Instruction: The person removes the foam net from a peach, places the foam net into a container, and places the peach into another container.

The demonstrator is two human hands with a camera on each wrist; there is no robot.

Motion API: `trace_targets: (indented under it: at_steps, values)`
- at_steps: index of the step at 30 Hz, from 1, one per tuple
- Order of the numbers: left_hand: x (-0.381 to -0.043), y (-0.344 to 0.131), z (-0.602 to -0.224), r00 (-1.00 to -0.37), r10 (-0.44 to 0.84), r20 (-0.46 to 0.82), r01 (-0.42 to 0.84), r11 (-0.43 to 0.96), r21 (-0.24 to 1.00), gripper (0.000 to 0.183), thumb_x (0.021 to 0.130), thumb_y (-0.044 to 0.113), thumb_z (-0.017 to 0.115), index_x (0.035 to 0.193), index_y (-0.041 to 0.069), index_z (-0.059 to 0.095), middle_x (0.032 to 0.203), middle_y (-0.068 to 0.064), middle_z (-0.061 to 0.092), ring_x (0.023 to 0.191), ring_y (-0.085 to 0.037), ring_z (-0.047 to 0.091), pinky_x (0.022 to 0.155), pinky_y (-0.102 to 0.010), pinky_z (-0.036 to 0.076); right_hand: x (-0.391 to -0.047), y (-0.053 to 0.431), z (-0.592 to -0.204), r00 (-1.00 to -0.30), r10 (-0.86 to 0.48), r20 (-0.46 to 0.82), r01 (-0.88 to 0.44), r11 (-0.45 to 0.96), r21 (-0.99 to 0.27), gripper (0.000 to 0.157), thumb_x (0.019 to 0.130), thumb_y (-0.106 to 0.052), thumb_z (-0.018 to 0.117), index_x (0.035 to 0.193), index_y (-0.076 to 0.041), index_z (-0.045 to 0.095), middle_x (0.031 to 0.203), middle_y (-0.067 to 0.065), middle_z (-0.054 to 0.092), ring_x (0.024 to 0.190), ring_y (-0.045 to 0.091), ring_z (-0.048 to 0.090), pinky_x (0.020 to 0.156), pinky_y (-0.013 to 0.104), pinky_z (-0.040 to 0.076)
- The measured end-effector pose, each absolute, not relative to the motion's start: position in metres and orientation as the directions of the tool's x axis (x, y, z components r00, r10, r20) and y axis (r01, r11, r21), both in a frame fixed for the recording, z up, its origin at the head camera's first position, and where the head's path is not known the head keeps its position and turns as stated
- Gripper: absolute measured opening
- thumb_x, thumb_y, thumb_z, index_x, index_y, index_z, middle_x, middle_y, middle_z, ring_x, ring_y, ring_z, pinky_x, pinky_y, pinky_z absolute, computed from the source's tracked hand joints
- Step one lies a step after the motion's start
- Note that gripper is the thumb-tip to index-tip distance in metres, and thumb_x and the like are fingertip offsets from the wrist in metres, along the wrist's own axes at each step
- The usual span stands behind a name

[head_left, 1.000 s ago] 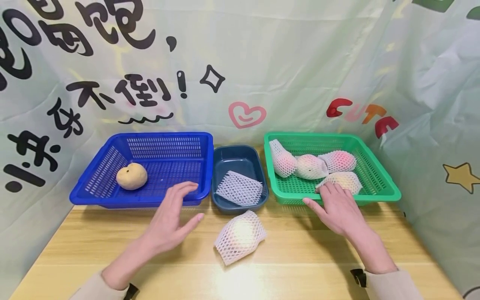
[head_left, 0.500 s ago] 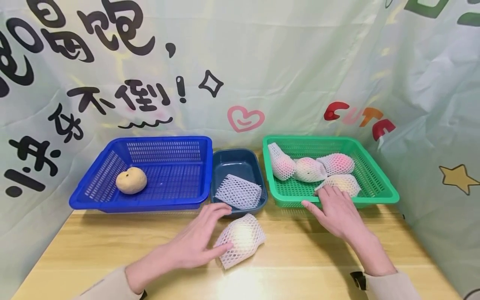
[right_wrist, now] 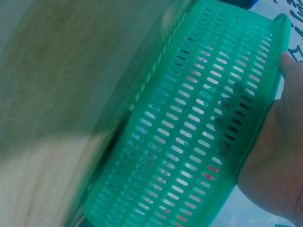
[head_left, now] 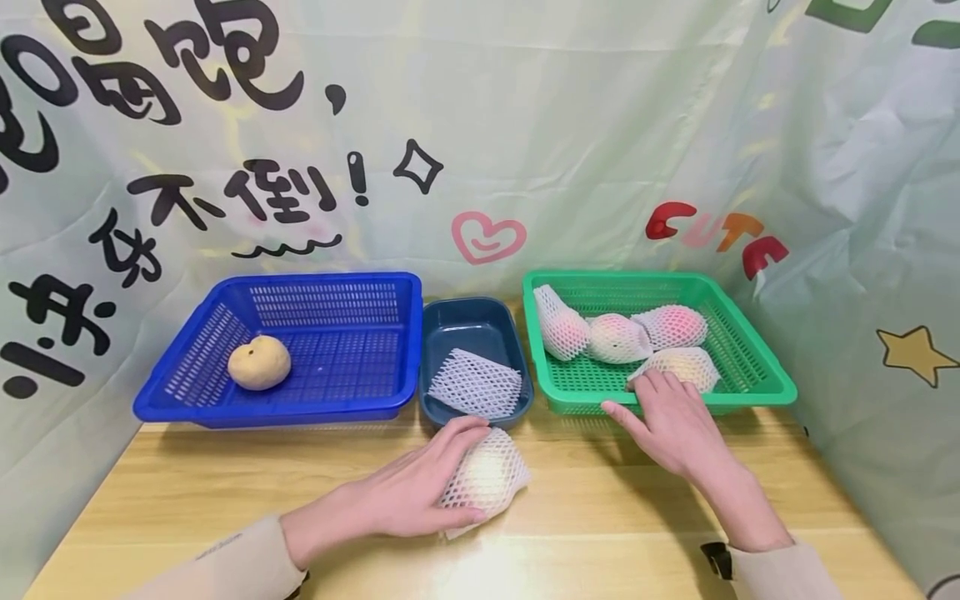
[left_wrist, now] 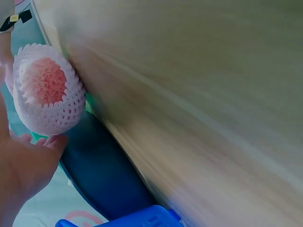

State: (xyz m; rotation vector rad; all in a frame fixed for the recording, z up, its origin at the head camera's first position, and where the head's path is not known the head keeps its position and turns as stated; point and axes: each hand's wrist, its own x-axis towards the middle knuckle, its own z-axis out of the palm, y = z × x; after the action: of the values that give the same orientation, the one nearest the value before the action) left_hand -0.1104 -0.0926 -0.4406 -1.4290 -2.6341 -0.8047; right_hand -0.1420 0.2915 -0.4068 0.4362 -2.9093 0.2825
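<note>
My left hand (head_left: pixel 420 492) lies round a fruit in a white foam net (head_left: pixel 491 475) on the table, fingers at its far side and thumb along its near side. In the left wrist view the netted fruit (left_wrist: pixel 49 90) shows a pink-red face, with fingertips right at its lower edge. My right hand (head_left: pixel 678 425) holds the front rim of the green basket (head_left: pixel 757 392), fingers hooked inside and thumb outside; the fingertips are hidden. Just beyond those fingers lies a pale netted fruit (head_left: pixel 686 367). The right wrist view shows the hand (right_wrist: pixel 274 142) along the basket's rim.
A blue basket (head_left: pixel 337 412) at the left holds a bare yellowish fruit (head_left: pixel 259 363). Between the baskets, a dark blue tray (head_left: pixel 472 312) holds a flat foam net (head_left: pixel 476 383). Several netted fruits (head_left: pixel 618 337) sit in the green basket. A printed cloth (head_left: pixel 600 125) hangs behind.
My left hand has moved right and toward me, from beside the blue basket onto the netted fruit on the table, and closed round it. The right hand has stayed at the green basket's rim.
</note>
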Motion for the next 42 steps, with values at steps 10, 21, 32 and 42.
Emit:
trace_targets:
  at_steps: [10,21,32,42]
  values:
    - [-0.117,-0.087,-0.443,-0.616,0.777,0.127,0.711,0.480,0.514,0.093,0.093,0.060,0.069,0.160,0.010,0.028,0.155,-0.006,0.038,0.129,-0.016,0.053,0.105,-0.040,0.051,-0.143,0.291,-0.406,-0.938,-0.268,0.220,-0.306,0.939,-0.157,0.060,0.104,-0.056,0.054,0.120,0.001,0.061,0.113,0.015,0.060,0.108,0.037,0.056,0.084,0.053,0.040]
    - [-0.117,-0.086,-0.445,-0.613,0.777,0.139,0.715,0.472,0.515,0.080,0.092,0.044,0.075,0.154,0.011,0.036,0.146,-0.003,0.044,0.124,-0.012,0.052,0.103,-0.033,0.051,-0.144,0.290,-0.407,-0.934,-0.274,0.227,-0.313,0.936,-0.158,0.060,0.104,-0.056,0.055,0.119,0.001,0.062,0.111,0.014,0.060,0.107,0.036,0.057,0.083,0.052,0.040]
    - [-0.112,-0.087,-0.438,-0.599,0.771,0.217,0.732,0.416,0.540,0.089,0.082,0.038,0.084,0.155,0.015,0.037,0.150,-0.001,0.044,0.131,-0.013,0.051,0.106,-0.036,0.050,-0.143,0.291,-0.408,-0.939,-0.266,0.219,-0.306,0.935,-0.178,0.062,0.103,-0.057,0.054,0.122,0.002,0.062,0.115,0.016,0.062,0.111,0.038,0.058,0.087,0.055,0.041]
    - [-0.123,-0.078,-0.412,-0.608,0.678,0.414,0.756,0.335,0.562,0.090,0.072,0.029,0.090,0.148,0.016,0.045,0.146,0.001,0.050,0.130,-0.016,0.053,0.106,-0.039,0.050,-0.143,0.292,-0.406,-0.940,-0.256,0.224,-0.305,0.926,-0.221,0.058,0.104,-0.055,0.056,0.120,0.000,0.064,0.116,0.016,0.063,0.113,0.040,0.058,0.090,0.059,0.041]
